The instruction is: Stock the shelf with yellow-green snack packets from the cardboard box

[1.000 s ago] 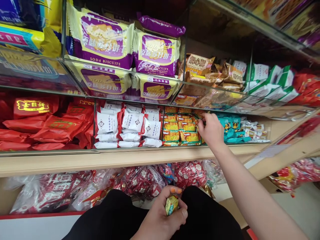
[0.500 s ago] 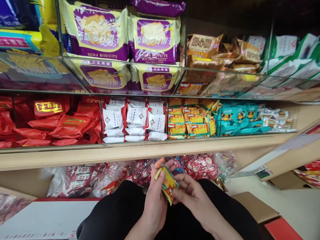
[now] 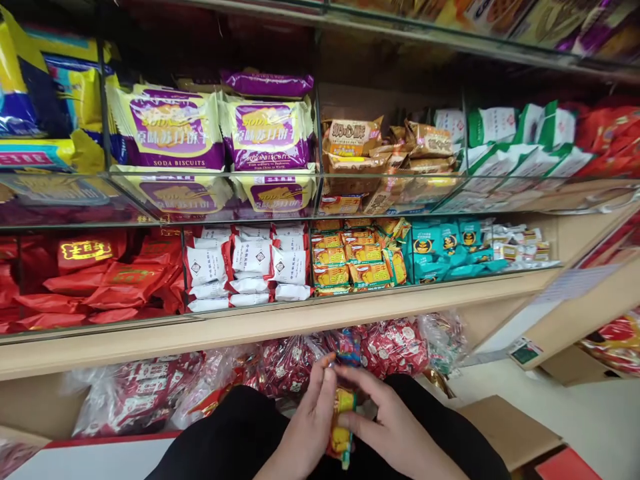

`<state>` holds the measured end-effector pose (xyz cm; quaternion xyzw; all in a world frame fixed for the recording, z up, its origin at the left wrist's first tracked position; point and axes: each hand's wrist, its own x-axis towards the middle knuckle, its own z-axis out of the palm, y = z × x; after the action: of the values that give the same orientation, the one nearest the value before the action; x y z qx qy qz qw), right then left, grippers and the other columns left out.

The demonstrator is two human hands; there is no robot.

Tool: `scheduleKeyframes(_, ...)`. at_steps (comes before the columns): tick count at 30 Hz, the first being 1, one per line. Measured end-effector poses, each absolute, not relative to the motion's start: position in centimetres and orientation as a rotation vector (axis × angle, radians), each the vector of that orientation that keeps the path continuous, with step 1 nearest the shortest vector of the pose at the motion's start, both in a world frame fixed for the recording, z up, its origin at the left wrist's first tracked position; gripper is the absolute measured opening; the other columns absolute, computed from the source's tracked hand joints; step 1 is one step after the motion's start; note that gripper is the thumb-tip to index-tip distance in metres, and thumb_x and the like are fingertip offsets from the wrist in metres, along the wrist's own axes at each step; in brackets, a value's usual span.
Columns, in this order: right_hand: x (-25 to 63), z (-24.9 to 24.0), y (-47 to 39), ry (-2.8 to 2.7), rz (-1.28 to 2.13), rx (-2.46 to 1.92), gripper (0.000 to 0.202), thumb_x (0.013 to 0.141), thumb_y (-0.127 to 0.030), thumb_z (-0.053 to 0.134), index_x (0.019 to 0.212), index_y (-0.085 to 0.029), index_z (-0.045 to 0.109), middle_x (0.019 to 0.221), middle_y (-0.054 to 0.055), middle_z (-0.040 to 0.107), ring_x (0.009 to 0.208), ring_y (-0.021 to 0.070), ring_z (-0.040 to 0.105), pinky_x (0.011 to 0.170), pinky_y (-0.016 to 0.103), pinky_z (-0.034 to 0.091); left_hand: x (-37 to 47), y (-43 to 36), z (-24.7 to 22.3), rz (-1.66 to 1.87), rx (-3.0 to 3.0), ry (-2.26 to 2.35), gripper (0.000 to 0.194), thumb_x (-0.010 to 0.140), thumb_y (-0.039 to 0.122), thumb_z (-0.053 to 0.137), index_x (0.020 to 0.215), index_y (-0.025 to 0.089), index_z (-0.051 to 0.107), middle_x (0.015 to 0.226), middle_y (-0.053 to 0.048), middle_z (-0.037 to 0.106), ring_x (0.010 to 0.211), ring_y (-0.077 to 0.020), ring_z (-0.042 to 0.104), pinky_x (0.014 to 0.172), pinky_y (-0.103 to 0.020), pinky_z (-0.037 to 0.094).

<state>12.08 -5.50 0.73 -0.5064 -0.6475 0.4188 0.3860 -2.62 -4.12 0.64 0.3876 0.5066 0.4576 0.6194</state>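
A small yellow and green snack packet (image 3: 343, 420) stands upright between my two hands, above my lap. My left hand (image 3: 314, 417) is closed around its left side, fingers pointing up. My right hand (image 3: 383, 420) grips the packet from the right, its thumb across the front and its fingers reaching over toward my left fingertips. Packets of similar yellow and green (image 3: 367, 257) fill a compartment of the lower shelf ahead. White and red packets (image 3: 251, 259) lie to the left of them, and teal packets (image 3: 449, 243) to the right.
Purple soda biscuit packs (image 3: 173, 130) and brown packets (image 3: 353, 140) sit on the upper shelf behind a clear front. Below the wooden shelf edge (image 3: 280, 322) are plastic bags of red packets (image 3: 395, 347). An open cardboard box (image 3: 510, 430) stands at the lower right.
The view has tilted up, showing more of the upper shelves. My hands have moved slightly down in view, the packet has turned more upright, and my right fingers have come over its top.
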Motion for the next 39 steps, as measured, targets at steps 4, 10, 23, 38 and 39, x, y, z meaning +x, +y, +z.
scheduleKeyframes(4,12.7,1.7,-5.4,-1.732,1.209,-1.261,0.026,0.073,-0.030,0.063,0.097,-0.022,0.062,0.097,0.004,0.063,0.092,0.0224,0.057,0.083,0.035,0.044,-2.7,-4.7,0.2,0.930,0.946,1.055,0.042,0.076,0.042,0.057,0.114,0.025,0.056,0.118,-0.008,0.060,0.116,-0.0239,0.048,0.099,-0.035,0.031)
scheduleKeyframes(10,14.7,2.6,-5.0,-1.551,1.216,-1.225,0.046,0.078,-0.028,0.057,0.122,-0.027,0.043,0.098,0.002,0.059,0.089,0.0191,0.057,0.081,0.034,0.046,-2.2,-3.8,0.5,1.009,0.962,0.685,0.041,0.064,0.019,0.074,0.100,0.023,0.055,0.078,0.000,0.066,0.074,-0.0151,0.062,0.068,-0.027,0.047)
scheduleKeyframes(23,20.7,9.8,7.4,-1.598,0.549,-1.168,0.036,0.071,-0.035,0.062,0.101,-0.020,0.049,0.083,0.002,0.058,0.080,0.0161,0.057,0.073,0.032,0.048,-2.0,-3.3,0.4,1.157,0.990,0.908,0.027,0.067,0.035,0.069,0.087,0.019,0.059,0.065,0.002,0.059,0.059,-0.0121,0.053,0.058,-0.025,0.040)
scheduleKeyframes(38,19.4,7.9,6.4,-2.013,-0.278,-1.273,0.027,0.081,-0.036,0.053,0.103,-0.022,0.061,0.106,0.011,0.052,0.101,0.0253,0.051,0.085,0.044,0.044,-1.7,-4.0,0.7,1.036,1.109,0.970,0.023,0.068,0.036,0.066,0.082,0.019,0.060,0.064,0.001,0.057,0.059,-0.0132,0.051,0.058,-0.026,0.040)
scheduleKeyframes(39,19.4,7.9,6.6,-2.000,-0.284,-1.288,0.028,0.081,-0.037,0.053,0.102,-0.021,0.062,0.103,0.010,0.053,0.098,0.0249,0.053,0.083,0.043,0.045,-1.6,-4.0,0.6,1.028,1.117,0.974,0.023,0.068,0.036,0.066,0.082,0.019,0.060,0.064,0.001,0.057,0.059,-0.0132,0.050,0.058,-0.025,0.039)
